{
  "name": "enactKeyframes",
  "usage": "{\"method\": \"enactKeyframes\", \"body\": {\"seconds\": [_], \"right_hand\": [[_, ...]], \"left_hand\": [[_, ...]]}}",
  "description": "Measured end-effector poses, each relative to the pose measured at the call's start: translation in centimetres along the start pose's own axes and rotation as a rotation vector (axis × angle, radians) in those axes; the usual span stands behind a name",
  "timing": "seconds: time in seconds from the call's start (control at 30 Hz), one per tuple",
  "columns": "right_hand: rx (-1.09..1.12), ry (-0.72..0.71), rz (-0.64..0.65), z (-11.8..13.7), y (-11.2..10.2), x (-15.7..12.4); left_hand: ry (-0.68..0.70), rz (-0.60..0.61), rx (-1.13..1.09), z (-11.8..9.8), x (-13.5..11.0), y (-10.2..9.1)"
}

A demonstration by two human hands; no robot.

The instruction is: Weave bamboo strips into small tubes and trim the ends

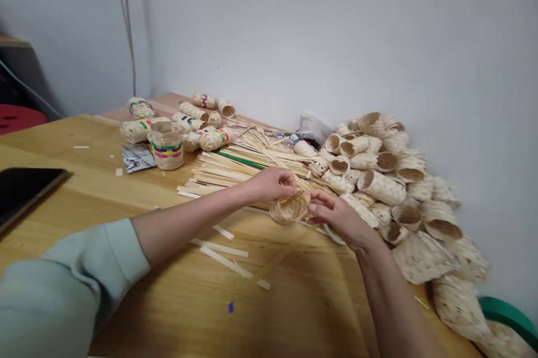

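A small woven bamboo basket (289, 209) is held between my two hands near the middle of the table, its round opening tipped towards me. My left hand (281, 183) pinches at its upper rim, fingers closed. On the right side, my right hand (332, 209) grips the rim between thumb and fingers. A blurred pale strip (281, 254) slants down and left from the basket; whether it is joined to the basket I cannot tell. Behind my hands lies a heap of flat bamboo strips (227, 164), a green one among them.
Plain woven baskets (382, 187) are piled against the wall at right. Colour-banded baskets (167, 146) stand and lie at back left, by a silver packet (138, 157). A dark tablet-like device (29, 193) lies far left. Loose strips (233, 263) and a blue scrap (231, 307) dot the table.
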State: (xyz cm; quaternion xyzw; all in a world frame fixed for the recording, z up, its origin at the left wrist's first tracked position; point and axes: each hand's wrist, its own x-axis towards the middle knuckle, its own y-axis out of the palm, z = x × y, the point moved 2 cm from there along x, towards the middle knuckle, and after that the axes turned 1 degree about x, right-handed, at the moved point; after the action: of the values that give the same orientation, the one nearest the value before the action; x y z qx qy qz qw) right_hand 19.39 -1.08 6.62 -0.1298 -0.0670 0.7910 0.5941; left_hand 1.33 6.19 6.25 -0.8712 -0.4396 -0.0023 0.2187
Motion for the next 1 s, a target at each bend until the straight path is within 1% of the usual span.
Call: {"method": "enactKeyframes", "body": {"seconds": [0.13,0.37,0.53,0.7,0.77,0.87,1.0], "right_hand": [[0.025,0.039,0.017,0.0,-0.2,-0.2],[0.133,0.065,-0.033,-0.3,-0.4,0.3],[0.210,0.090,-0.015,-1.0,-0.6,0.9],[0.222,0.071,0.005,-1.3,-0.6,1.1],[0.199,0.047,0.013,-1.4,-0.4,1.1],[0.189,0.003,-0.014,-1.7,0.0,1.2],[0.219,-0.040,-0.099,-2.1,0.1,1.2]], "left_hand": [[0.013,0.027,-0.008,-0.2,-0.2,0.2],[0.078,-0.030,0.136,-0.4,0.0,0.2],[0.066,-0.008,0.109,-0.1,0.6,0.0],[0.035,0.056,0.070,0.2,1.0,-0.1],[0.035,0.059,0.083,0.1,1.0,-0.1],[0.050,0.015,0.091,-0.1,0.9,-0.2],[0.074,-0.044,0.125,-0.3,0.7,-0.1]]}}
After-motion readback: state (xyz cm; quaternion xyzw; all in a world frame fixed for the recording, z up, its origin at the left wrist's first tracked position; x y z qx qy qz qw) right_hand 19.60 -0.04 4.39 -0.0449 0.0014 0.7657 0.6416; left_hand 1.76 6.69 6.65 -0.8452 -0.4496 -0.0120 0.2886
